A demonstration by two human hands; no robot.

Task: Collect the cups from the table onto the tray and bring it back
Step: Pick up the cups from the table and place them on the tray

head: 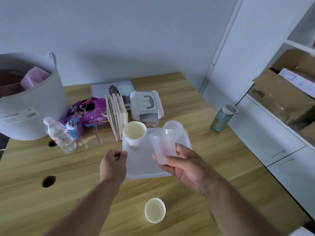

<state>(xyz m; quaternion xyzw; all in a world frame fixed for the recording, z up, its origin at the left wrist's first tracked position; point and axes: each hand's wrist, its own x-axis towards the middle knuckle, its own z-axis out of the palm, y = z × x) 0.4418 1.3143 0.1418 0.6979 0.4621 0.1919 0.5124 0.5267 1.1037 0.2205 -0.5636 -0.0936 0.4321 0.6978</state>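
Midway through clearing: right hand (184,165) gripping a translucent plastic cup (162,145) above the tray (143,167), left hand (113,165) clenched on its edge; paper cup (134,132) and another clear cup (175,127) loaded, one paper cup on the table (155,210) left

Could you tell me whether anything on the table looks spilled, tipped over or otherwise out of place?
Nothing looks spilled or damaged. One white paper cup stands upright on the table, off the tray, not yet collected. The right hand holds a clear plastic cup tilted above the tray.
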